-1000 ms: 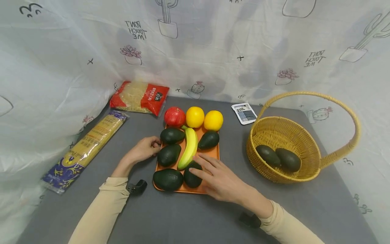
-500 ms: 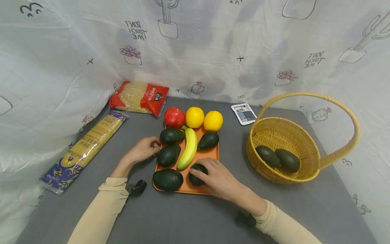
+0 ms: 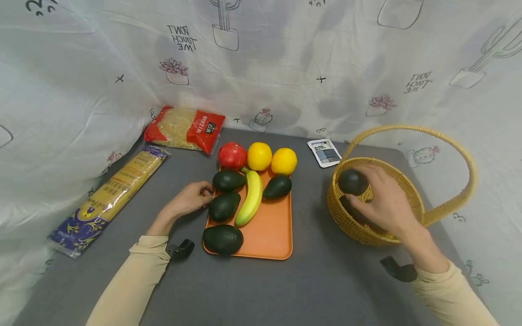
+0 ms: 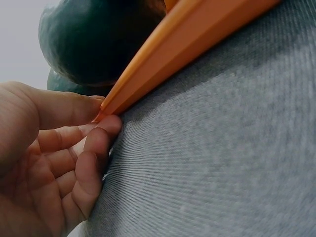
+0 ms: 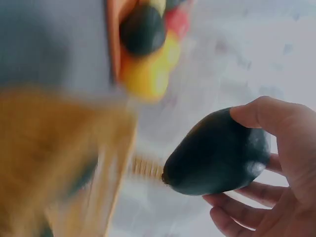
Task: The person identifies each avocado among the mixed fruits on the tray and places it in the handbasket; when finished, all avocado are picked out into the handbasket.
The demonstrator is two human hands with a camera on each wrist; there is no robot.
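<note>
My right hand (image 3: 385,199) holds a dark green avocado (image 3: 353,182) over the wicker basket (image 3: 336,213). In the right wrist view, thumb and fingers grip the avocado (image 5: 217,153) by its broad end. Partly hidden beneath that hand, avocados lie in the basket. My left hand (image 3: 190,199) pinches the left rim of the orange tray (image 3: 269,231); the left wrist view shows thumb above and fingers below the tray edge (image 4: 148,59). On the tray rest several avocados (image 3: 223,239), a banana (image 3: 249,199), a red fruit (image 3: 233,155) and two yellow fruits (image 3: 259,156).
A red bag of dry noodles (image 3: 185,129) lies at the back left. Along the left side is a long spaghetti pack (image 3: 110,199). A small white packet (image 3: 324,152) lies behind the basket's left side. The basket's tall handle (image 3: 461,149) arches above it.
My right hand took hold of the avocado at the tray's front right and carried it rightward to over the basket. The left hand stayed at the tray's rim.
</note>
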